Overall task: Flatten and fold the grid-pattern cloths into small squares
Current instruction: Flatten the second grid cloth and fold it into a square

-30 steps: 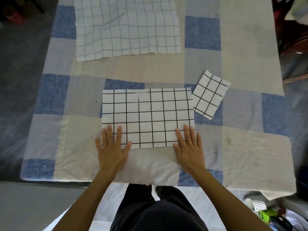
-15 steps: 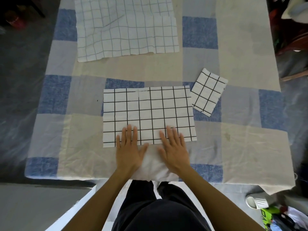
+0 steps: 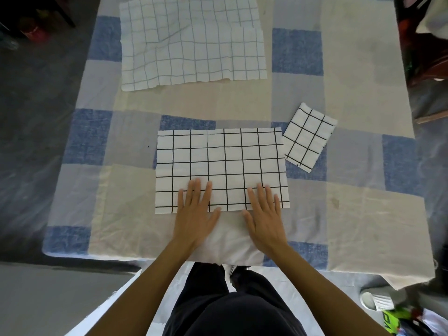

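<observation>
Head view, largest first: my tabletop (image 3: 363, 226) under its blue-and-cream checked cover, then the big pale-lined cloth (image 3: 191, 42) lying wrinkled well beyond my fingers, untouched. Closer in, the black-grid cloth (image 3: 220, 163) lies as a flat rectangle, its near edge under my fingers. Just past its far right corner, beyond my right hand, sits the small folded square (image 3: 308, 138), tilted and already done by the look of it.

Both hands lie flat, palms down, gripping nothing. My left hand (image 3: 196, 214) and right hand (image 3: 265, 217) have their fingers spread on the cloth's near strip and their heels on the bare cover.

I judge the step to be smoothing before the next fold. To do it well I should keep the palms pressing evenly and stroke from the middle out to the side edges, so the layers stay aligned and the grid lines square up; then fold along a line.

Compared with a second ago, my hands have come in from the near corners; half a second ago they were closer still, and now they have spread slightly apart again.
</observation>
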Tool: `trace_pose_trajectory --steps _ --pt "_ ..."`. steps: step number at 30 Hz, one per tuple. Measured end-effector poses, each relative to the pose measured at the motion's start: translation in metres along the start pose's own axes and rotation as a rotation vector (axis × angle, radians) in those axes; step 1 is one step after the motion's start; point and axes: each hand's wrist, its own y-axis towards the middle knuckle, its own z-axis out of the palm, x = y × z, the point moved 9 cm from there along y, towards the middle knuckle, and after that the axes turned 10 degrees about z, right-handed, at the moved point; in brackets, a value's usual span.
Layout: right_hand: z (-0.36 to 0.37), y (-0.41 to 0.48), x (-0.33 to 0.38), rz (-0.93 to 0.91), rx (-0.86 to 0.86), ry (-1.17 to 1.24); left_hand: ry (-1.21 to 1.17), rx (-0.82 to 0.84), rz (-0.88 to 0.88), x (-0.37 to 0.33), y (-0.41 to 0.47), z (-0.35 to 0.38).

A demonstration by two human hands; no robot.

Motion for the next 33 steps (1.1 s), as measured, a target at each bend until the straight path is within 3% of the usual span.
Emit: trace_pose_trajectory --steps 3,7,9,13,17,33 --pt "-0.002 0.020 0.024 -0.047 -0.005 0.013 -0.020 0.026 0.125 -0.013 0.012 -0.001" --pt "0.010 0.032 0.030 -0.056 0.032 -0.048 0.013 0.039 0.155 -0.011 0.012 0.003" --pt "0.011 0.028 0.026 -0.052 0.033 -0.013 -0.014 -0.034 0.227 -0.017 0.012 -0.004" --pt "-0.006 0.017 0.013 0.023 -0.079 0.134 -0.127 -0.346 0.478 -0.036 0.009 -0.030" --pt "-0.011 0.004 0.001 0.097 -0.134 0.190 -0.061 -0.435 0.591 -0.047 0.012 -0.040" --pt "-0.013 -0.011 0.001 0.033 -0.096 0.111 0.042 -0.430 0.463 -0.059 0.010 -0.056"
